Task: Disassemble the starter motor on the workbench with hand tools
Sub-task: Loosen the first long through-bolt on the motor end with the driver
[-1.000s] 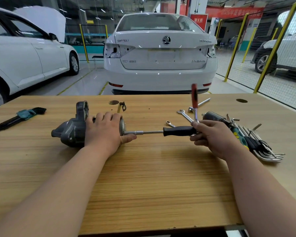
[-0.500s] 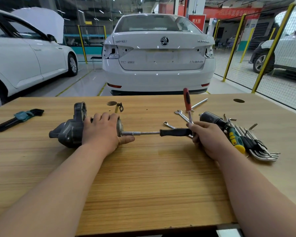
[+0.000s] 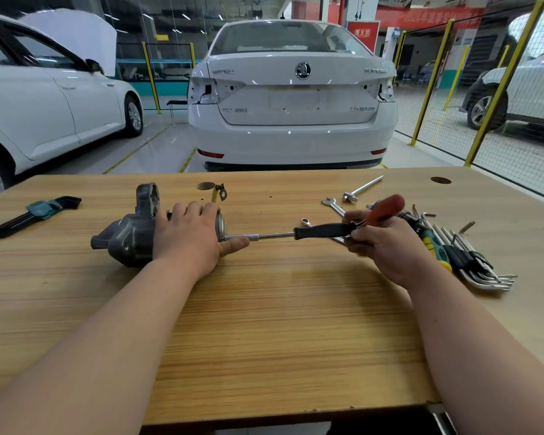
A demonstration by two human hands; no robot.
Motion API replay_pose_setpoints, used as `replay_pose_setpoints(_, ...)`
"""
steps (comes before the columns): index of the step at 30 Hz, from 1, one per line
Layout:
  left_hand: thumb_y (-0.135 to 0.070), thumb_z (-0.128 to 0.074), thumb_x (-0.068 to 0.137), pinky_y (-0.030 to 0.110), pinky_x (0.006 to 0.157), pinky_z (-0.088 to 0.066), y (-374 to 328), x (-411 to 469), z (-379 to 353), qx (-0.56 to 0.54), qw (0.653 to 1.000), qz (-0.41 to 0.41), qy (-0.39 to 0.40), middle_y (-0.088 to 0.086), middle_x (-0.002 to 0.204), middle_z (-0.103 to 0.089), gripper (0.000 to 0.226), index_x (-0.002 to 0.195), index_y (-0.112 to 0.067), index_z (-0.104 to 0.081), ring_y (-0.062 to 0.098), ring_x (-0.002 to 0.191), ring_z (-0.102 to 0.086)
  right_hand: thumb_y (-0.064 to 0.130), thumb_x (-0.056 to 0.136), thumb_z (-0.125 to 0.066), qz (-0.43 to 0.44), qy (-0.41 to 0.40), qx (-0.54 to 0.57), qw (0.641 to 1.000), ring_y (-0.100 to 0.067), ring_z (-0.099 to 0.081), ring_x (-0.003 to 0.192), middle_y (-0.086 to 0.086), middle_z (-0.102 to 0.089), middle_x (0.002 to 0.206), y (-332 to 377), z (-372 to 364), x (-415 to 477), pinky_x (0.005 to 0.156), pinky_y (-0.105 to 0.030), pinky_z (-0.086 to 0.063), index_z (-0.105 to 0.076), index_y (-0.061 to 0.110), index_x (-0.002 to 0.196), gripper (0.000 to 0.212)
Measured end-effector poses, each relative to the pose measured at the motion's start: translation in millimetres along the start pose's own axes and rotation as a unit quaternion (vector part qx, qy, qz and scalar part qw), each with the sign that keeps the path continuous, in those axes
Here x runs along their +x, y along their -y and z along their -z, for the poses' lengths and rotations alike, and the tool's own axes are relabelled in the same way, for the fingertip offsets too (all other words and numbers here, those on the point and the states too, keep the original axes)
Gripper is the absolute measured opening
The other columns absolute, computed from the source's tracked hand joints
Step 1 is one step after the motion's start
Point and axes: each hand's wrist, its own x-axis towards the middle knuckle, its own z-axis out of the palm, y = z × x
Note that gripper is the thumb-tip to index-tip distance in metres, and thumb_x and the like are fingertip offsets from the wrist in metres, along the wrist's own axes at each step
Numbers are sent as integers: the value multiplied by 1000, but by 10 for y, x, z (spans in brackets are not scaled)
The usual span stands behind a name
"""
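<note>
The grey starter motor [image 3: 128, 235] lies on its side on the wooden workbench [image 3: 264, 324], left of centre. My left hand [image 3: 190, 235] lies over its round body, fingers wrapped across the top, thumb flat on the bench. A driver with a steel shaft and black grip [image 3: 322, 230] runs horizontally from the motor's right end cap. My right hand [image 3: 387, 243] grips the black handle's right end, where a red-handled crossbar [image 3: 385, 208] sticks out, tilted up to the right.
A black hex key set in a teal holder [image 3: 36, 211] lies far left. Open-end wrenches [image 3: 333, 205], a T-bar [image 3: 360, 189], a green-yellow screwdriver [image 3: 434, 246] and several hex keys [image 3: 481, 268] crowd the right side. A small bracket [image 3: 220, 191] sits behind the motor. A white car is parked beyond the bench.
The red handle has swung from upright down towards the right as my right hand turned the tool. My left hand and the motor have stayed in place.
</note>
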Motion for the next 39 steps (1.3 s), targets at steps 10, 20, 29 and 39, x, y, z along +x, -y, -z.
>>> replay_pose_setpoints(10,-92,-24,61,45,102,-27,5,27,-44,15,1000,-5,-3,-1,136,-44,100,137,-27,-34,24,123,-38,31,96,-62,-48,-36,-41,997,-12,-55,49,-4,-59,60,-1,-13,9,51,-27,-47,-69,8,107,26)
replay_pose_setpoints(20,-92,-34,61,45,100,-28,9,63,-89,15,1000,0,-23,-2,132,-47,96,133,-29,-37,23,120,-40,38,98,-56,-76,-56,-144,985,-11,-57,51,-5,-67,70,-13,-102,25,57,-30,-48,-66,14,107,28)
replay_pose_setpoints(29,-82,-47,69,46,102,-28,38,83,-123,14,999,-12,-32,-2,133,-46,86,135,-30,-34,23,121,-40,-7,88,-59,-53,15,3,998,-25,-64,81,-13,-62,100,-68,-99,51,67,-31,-53,-65,19,77,29)
replay_pose_setpoints(39,-84,-43,68,47,104,-28,43,80,-137,11,999,-17,-42,-3,133,-46,85,135,-31,-34,22,122,-39,-5,86,-65,-67,3,2,998,-24,-70,81,-13,-70,95,-144,-49,147,73,-33,-56,-64,16,95,23)
